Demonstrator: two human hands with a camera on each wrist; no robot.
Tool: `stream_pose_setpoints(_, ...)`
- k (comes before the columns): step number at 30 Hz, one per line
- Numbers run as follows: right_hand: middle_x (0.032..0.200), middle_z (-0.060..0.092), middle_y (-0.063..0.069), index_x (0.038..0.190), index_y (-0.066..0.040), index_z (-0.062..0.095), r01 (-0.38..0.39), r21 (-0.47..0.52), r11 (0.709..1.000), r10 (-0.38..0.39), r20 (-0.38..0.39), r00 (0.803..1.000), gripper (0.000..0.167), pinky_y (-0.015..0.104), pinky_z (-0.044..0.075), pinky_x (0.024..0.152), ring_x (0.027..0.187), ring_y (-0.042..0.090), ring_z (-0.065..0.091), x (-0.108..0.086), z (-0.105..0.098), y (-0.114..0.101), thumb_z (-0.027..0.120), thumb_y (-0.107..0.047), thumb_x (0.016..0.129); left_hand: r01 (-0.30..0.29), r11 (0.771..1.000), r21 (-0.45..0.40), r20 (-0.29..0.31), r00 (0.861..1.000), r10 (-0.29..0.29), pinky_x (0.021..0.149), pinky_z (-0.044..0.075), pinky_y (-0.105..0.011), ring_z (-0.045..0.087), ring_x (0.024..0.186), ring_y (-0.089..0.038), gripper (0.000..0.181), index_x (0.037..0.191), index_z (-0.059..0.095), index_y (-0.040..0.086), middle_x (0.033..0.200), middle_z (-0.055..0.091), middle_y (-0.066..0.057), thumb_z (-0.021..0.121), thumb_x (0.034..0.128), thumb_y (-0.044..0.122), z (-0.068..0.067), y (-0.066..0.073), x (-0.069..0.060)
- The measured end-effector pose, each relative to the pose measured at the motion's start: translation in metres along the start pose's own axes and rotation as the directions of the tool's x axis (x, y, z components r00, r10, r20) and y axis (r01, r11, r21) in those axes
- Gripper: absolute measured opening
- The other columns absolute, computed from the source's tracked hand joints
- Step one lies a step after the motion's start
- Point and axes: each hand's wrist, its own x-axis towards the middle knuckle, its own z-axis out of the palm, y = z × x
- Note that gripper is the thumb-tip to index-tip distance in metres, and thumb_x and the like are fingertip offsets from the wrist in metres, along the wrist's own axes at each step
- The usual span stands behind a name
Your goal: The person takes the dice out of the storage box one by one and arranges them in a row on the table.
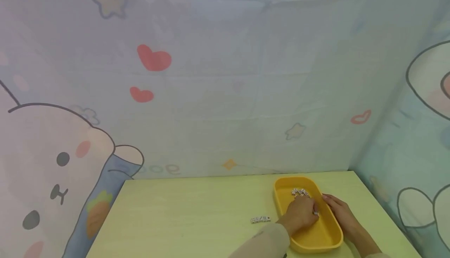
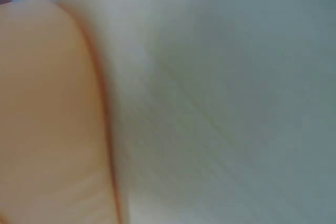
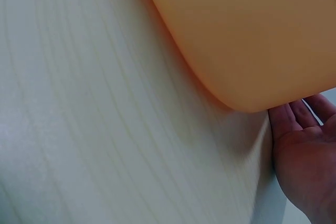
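In the head view a yellow tray (image 1: pixel 318 236) sits toward the table's right side. My left hand (image 1: pixel 301 212) reaches into it from the left, palm down, with curled fingers. Small white dice (image 1: pixel 315 212) show between its thumb and forefinger, partly hidden by the hand. Several more loose dice (image 1: pixel 299 191) lie at the tray's far end. Outside the tray, my right hand (image 1: pixel 342 213) touches the right rim with fairly straight fingers. The right wrist view has those fingers (image 3: pixel 302 115) against the tray's orange-looking side (image 3: pixel 252 40).
A short row of dice (image 1: pixel 260 219) stands on the pale wooden table (image 1: pixel 190 211), left of the tray. A patterned cloth backdrop (image 1: pixel 225 74) hangs behind the table. The left wrist view holds mostly the tray's outer wall (image 2: pixel 47 114), blurred.
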Motion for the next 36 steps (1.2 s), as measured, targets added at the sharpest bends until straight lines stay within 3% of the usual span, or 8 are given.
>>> stream_pose_setpoints(3, 0.154, 0.053, 0.017, 0.159, 0.005, 0.039, -0.005, -0.001, 1.0, 0.005, 0.001, 1.0, 0.075, 0.028, 0.059, 0.09, 0.105, 0.001, 0.064, 0.001, 0.0, 0.0, 0.049, -0.052, 0.111, -0.033, 0.999, -0.043, -0.006, 0.999, 0.033, 0.071, 0.048, -0.016, 0.056, 0.081, 0.004, 0.007, 0.09, 0.075, 0.033, 0.085, 0.06, 0.021, 0.079, 0.0954, 0.034, -0.01, 0.003, -0.002)
stream_pose_setpoints(8, 0.153, 0.054, 0.012, 0.157, 0.003, 0.042, 0.021, -0.013, 1.0, -0.021, 0.009, 1.0, 0.072, 0.027, 0.058, 0.091, 0.106, -0.001, 0.063, 0.004, -0.002, 0.0, 0.049, -0.052, 0.111, -0.163, 0.982, -0.097, -0.037, 0.986, 0.16, 0.072, 0.043, -0.01, 0.052, 0.079, 0.008, 0.006, 0.099, 0.076, 0.03, 0.088, 0.062, 0.024, 0.08, 0.0976, 0.034, -0.042, 0.002, -0.012)
stream_pose_setpoints(10, 0.152, 0.054, 0.012, 0.158, 0.003, 0.042, 0.026, -0.021, 0.999, -0.026, 0.007, 1.0, 0.073, 0.027, 0.058, 0.091, 0.106, 0.0, 0.063, 0.003, -0.002, 0.0, 0.049, -0.053, 0.111, -0.213, 0.969, -0.128, -0.059, 0.977, 0.207, 0.074, 0.044, -0.007, 0.054, 0.082, 0.009, 0.007, 0.101, 0.076, 0.028, 0.092, 0.064, 0.023, 0.079, 0.0981, 0.033, -0.056, -0.002, -0.02)
stream_pose_setpoints(14, 0.15, 0.055, 0.015, 0.16, 0.005, 0.036, 0.012, -0.012, 1.0, -0.012, 0.012, 1.0, 0.077, 0.03, 0.059, 0.089, 0.105, 0.005, 0.064, 0.001, -0.002, -0.002, 0.048, -0.054, 0.111, -0.257, 0.938, -0.234, -0.091, 0.966, 0.242, 0.077, 0.045, -0.005, 0.056, 0.086, 0.011, 0.007, 0.102, 0.073, 0.025, 0.095, 0.065, 0.023, 0.078, 0.0993, 0.03, -0.074, -0.022, -0.037)
stream_pose_setpoints(18, 0.15, 0.055, 0.019, 0.161, 0.006, 0.031, -0.005, 0.013, 1.0, 0.005, 0.023, 1.0, 0.081, 0.032, 0.06, 0.089, 0.105, 0.007, 0.066, -0.001, 0.0, -0.002, 0.047, -0.055, 0.111, -0.243, 0.923, -0.298, -0.103, 0.97, 0.222, 0.078, 0.048, -0.008, 0.058, 0.087, 0.01, 0.007, 0.103, 0.073, 0.024, 0.096, 0.066, 0.022, 0.078, 0.0995, 0.028, -0.088, -0.055, -0.055)
stream_pose_setpoints(25, 0.153, 0.052, 0.021, 0.162, 0.006, 0.029, -0.023, 0.02, 1.0, 0.022, 0.032, 0.999, 0.084, 0.034, 0.06, 0.09, 0.106, 0.008, 0.067, -0.001, 0.003, -0.001, 0.046, -0.058, 0.11, -0.153, 0.962, -0.227, -0.101, 0.986, 0.133, 0.076, 0.051, -0.016, 0.058, 0.085, 0.005, 0.01, 0.102, 0.074, 0.023, 0.095, 0.067, 0.017, 0.081, 0.0967, 0.028, -0.109, -0.12, -0.092)
stream_pose_setpoints(30, 0.149, 0.057, 0.017, 0.162, 0.006, 0.03, -0.029, 0.034, 0.999, 0.027, 0.035, 0.999, 0.085, 0.035, 0.061, 0.089, 0.105, 0.009, 0.068, -0.001, 0.002, 0.0, 0.049, -0.058, 0.109, -0.119, 0.973, -0.198, -0.081, 0.991, 0.105, 0.073, 0.052, -0.019, 0.059, 0.085, 0.001, 0.011, 0.1, 0.075, 0.022, 0.096, 0.068, 0.012, 0.084, 0.094, 0.025, -0.108, -0.152, -0.114)
stream_pose_setpoints(36, 0.131, 0.067, 0.001, 0.163, 0.004, 0.031, -0.029, 0.096, 0.995, 0.026, 0.035, 0.999, 0.084, 0.037, 0.062, 0.088, 0.103, 0.011, 0.07, 0.0, 0.001, -0.001, 0.052, -0.056, 0.109, -0.064, 0.981, -0.181, -0.048, 0.997, 0.056, 0.073, 0.053, -0.02, 0.06, 0.083, 0.0, 0.013, 0.099, 0.076, 0.019, 0.093, 0.068, 0.013, 0.086, 0.0915, 0.023, -0.096, -0.175, -0.13)
